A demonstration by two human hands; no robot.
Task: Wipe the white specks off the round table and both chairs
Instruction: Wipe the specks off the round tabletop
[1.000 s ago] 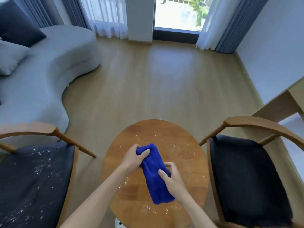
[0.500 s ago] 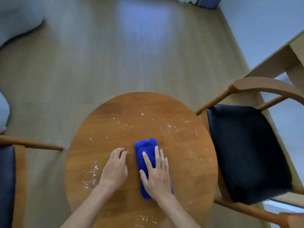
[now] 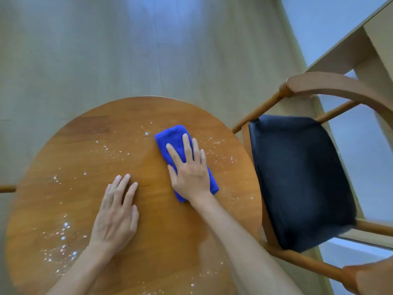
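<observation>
- Head view: right hand (image 3: 190,173) flat, fingers straight, pressing folded blue cloth (image 3: 170,136) onto round table (image 3: 89,133); cloth under the palm, jutting beyond fingertips.
- Left hand (image 3: 116,218) flat on bare wood, beside cloth.
- White specks (image 3: 63,231) scattered around; dark-seated chair (image 3: 297,167) at right.

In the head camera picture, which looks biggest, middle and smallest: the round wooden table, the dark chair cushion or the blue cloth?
Largest to smallest, as they look:
1. Round wooden table
2. Dark chair cushion
3. Folded blue cloth, partly hidden under the right hand

The wide lens bends the edges, so the cushion's true size is unsure.
</observation>
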